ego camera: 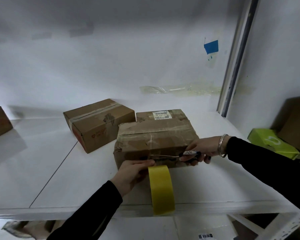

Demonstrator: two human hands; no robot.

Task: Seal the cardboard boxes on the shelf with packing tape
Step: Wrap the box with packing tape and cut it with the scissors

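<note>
I see the left hand (133,172) with its grip wrapped round the top of a roll of yellow packing tape (161,187), which hangs below those fingers and down past the front edge of the white shelf (59,170). Just beyond that grip stands the worn cardboard box (154,139), its near face touching the left fingertips. To the right of the left grip, the right hand (203,149) is clenched round the black handles of a pair of scissors (189,154). Their thin blades run along the box's near face toward the left fingers, and I cannot tell how far they are parted. A metal bangle (222,146) sits on the right wrist. Behind the gripped box, touching it, lies a labelled box (161,115), and further left and back a second cardboard box (99,123) already carries tape across its top. Well to the right of the scissor grip lies a green carton (270,142).
</note>
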